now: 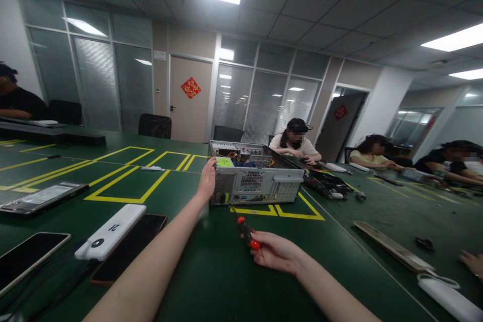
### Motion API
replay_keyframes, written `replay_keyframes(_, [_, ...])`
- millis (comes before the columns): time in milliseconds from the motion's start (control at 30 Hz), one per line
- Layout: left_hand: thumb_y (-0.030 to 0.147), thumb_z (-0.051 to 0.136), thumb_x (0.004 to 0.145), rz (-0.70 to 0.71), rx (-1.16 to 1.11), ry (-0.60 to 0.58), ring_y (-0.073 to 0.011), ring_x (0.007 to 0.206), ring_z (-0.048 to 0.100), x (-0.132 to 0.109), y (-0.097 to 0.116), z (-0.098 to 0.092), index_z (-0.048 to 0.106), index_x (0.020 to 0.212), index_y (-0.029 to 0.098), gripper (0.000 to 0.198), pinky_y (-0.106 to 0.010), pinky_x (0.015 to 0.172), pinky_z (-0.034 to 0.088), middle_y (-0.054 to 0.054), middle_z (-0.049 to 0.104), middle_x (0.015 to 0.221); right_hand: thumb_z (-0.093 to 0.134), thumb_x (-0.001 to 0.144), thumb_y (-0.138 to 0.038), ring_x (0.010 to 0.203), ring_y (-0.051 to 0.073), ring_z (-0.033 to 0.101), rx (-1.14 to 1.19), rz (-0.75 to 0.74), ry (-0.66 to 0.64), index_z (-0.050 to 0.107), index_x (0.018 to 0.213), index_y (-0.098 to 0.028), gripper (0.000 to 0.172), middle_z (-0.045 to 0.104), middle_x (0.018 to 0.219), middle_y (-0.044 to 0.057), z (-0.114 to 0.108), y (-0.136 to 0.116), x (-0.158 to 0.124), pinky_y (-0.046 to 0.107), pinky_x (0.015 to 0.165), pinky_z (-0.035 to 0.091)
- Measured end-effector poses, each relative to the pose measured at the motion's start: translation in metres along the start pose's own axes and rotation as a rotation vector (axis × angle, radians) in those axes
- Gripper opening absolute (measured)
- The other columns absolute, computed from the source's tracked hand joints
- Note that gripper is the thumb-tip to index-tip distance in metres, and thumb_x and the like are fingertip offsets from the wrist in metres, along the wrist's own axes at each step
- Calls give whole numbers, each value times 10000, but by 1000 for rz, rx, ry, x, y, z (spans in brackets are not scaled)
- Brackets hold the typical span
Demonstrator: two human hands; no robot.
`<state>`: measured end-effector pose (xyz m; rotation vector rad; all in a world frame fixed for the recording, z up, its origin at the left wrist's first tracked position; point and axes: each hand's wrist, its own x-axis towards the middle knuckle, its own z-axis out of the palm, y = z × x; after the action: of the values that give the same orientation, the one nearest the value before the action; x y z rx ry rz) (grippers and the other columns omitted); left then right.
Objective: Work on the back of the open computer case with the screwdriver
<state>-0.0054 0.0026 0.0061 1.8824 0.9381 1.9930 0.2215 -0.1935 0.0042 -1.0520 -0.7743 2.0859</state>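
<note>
Case [257,177], one, open-topped: on the counter [204,282], ahead of both hands; ported panel [266,189] toward them, its long side running left to right. Left hand [206,181], nearer: touching the case's left corner at the upper edge; whether clasping or merely resting, cannot tell. Right hand [276,251]: grasping a red-and-black screwdriver [247,233], short of the case, shaft directed forward-left toward the panel's lower edge; tip contact unclear.

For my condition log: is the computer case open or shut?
Open: the case has no cover on top, and wires show inside.
</note>
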Motion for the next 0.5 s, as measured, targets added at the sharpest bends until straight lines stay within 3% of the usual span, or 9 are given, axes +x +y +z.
replay_keyframes(200, [541,231,980,13,-8,11,-222,1342,480,0,-2,2,573,1193,237,505,-455,1179,330,-102,554,1394,767,755,-176,654,91,656,-40,-36,72,482,1001,-176,377,658,802,17,1,1,0,191,629,495])
replay_keyframes(500, [546,256,974,-6,-14,15,-213,1352,475,0,-1,1,583,1185,259,484,-438,1177,339,-81,554,1399,664,757,-211,561,67,557,-112,31,59,457,969,-169,300,644,789,27,2,-8,-9,186,551,364])
